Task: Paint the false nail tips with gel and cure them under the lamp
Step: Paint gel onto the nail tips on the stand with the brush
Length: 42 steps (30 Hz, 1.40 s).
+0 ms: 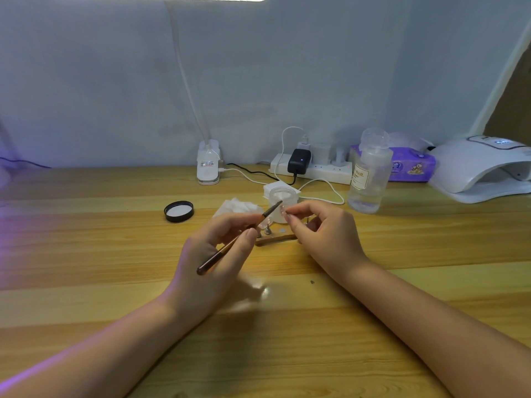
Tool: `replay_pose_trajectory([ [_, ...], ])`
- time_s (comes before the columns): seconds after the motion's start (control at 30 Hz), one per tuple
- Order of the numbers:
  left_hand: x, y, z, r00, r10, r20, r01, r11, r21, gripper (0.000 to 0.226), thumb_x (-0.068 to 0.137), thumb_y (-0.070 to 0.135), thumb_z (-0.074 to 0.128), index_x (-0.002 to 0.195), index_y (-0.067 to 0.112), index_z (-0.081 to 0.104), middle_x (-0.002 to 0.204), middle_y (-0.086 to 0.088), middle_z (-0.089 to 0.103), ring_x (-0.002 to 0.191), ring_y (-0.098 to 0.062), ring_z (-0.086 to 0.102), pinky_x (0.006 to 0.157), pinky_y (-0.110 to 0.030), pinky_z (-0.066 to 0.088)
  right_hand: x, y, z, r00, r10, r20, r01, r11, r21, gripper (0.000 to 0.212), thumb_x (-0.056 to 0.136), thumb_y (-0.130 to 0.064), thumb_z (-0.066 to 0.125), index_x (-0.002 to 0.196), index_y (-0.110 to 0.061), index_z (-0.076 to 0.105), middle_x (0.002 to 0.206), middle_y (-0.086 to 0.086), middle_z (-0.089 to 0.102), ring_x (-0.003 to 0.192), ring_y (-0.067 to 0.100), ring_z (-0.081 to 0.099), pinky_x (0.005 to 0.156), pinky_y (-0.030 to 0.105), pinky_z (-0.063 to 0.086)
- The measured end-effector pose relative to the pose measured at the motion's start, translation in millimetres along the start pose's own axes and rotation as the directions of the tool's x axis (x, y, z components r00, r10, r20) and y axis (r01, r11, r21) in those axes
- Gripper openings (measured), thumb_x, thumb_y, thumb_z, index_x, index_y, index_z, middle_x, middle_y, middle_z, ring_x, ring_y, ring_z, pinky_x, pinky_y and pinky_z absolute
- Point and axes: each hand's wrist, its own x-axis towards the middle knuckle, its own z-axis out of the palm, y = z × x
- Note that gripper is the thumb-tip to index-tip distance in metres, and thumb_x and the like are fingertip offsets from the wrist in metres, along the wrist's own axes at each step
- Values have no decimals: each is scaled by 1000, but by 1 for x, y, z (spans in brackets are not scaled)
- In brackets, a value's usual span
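Observation:
My left hand (214,254) grips a brown gel brush (238,238), its tip pointing up and right toward a small false nail tip (283,210). That tip is pinched between the thumb and forefinger of my right hand (324,234). Under both hands lies a wooden nail stand (275,238) with small metal pegs. Just behind it stands an open clear jar (281,201), its black lid (178,211) lying to the left. The white curing lamp (482,168) sits at the far right, well away from both hands.
A clear liquid bottle (369,175) stands right of the jar. A power strip (313,168) with chargers and cables, a clip lamp base (208,165), a purple tissue pack (411,166) and white wipes (238,206) line the back of the wooden table (115,254).

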Motion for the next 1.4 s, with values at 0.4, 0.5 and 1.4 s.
replay_pose_trajectory([
  [0.4,-2,2,-3,1000,8,-8,-8,1000,-18,25,80,34,58,94,18,71,89,-4,72,87,-17,67,80,-24,51,1,-1,1,1000,15,-7,-15,1000,-18,9,85,-17,70,90,-24,74,63,-23,56,55,2,52,55,15,38],
  [0.5,-1,1,-2,1000,2,2,-2,1000,20,18,85,25,63,100,21,72,93,-1,74,91,-18,67,83,-31,52,0,-1,1,1000,12,-2,-12,1000,-27,9,85,-18,70,92,-23,74,66,-22,58,56,1,53,56,16,40],
  [1.4,2,-5,-3,1000,-8,-28,5,993,-116,19,88,20,58,98,10,71,90,-8,74,89,-20,70,79,-22,50,-1,-6,-1,995,65,79,-74,991,109,10,87,-16,68,91,-25,68,68,-12,63,61,14,61,58,29,52],
])
